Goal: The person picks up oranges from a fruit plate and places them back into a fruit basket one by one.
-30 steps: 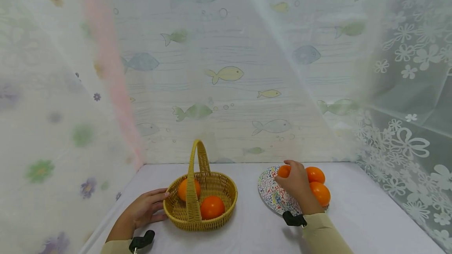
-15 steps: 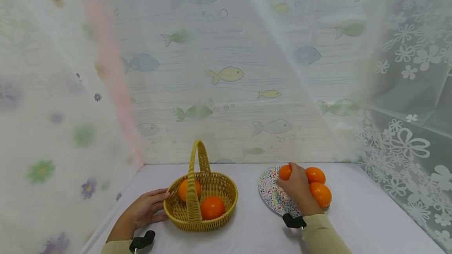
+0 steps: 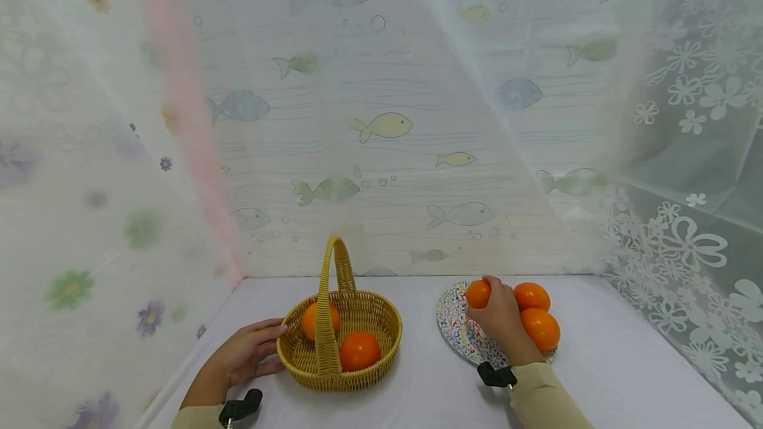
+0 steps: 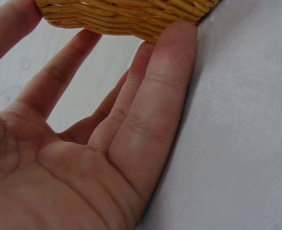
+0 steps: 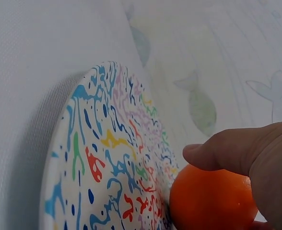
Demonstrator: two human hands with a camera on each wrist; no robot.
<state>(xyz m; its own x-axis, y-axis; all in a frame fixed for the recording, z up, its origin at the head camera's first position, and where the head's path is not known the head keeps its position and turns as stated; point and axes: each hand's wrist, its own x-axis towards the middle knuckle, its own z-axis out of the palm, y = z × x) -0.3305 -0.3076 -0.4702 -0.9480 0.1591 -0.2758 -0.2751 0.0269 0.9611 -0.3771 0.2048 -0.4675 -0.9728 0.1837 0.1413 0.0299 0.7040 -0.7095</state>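
My left hand [image 3: 246, 354] rests its fingers, mostly straight, against the left side of a yellow wicker basket [image 3: 390, 349] with a tall handle. In the left wrist view, fingertips [image 4: 172, 40] touch the woven wall low down. Two oranges lie in the basket, a front orange [image 3: 359, 351] and a rear orange [image 3: 310, 320] partly behind the handle. On the right, my right hand [image 3: 503, 316] grips an orange [image 3: 478, 294] over a round, colourfully patterned plate [image 3: 456, 323]. The right wrist view shows the thumb [image 5: 222, 151] across that orange; the other fingers are mostly hidden.
Two more oranges, a rear orange [image 3: 532, 296] and a nearer orange [image 3: 540, 330], sit at the plate's right side, beside my right hand. White cloth [image 3: 417, 376] covers the table. A fish-patterned curtain [image 3: 381, 171] hangs behind it, with sheer curtains at both sides.
My right hand's raised fingers have come down round the orange, which has shifted slightly toward me. The left hand and the basket stay in place.
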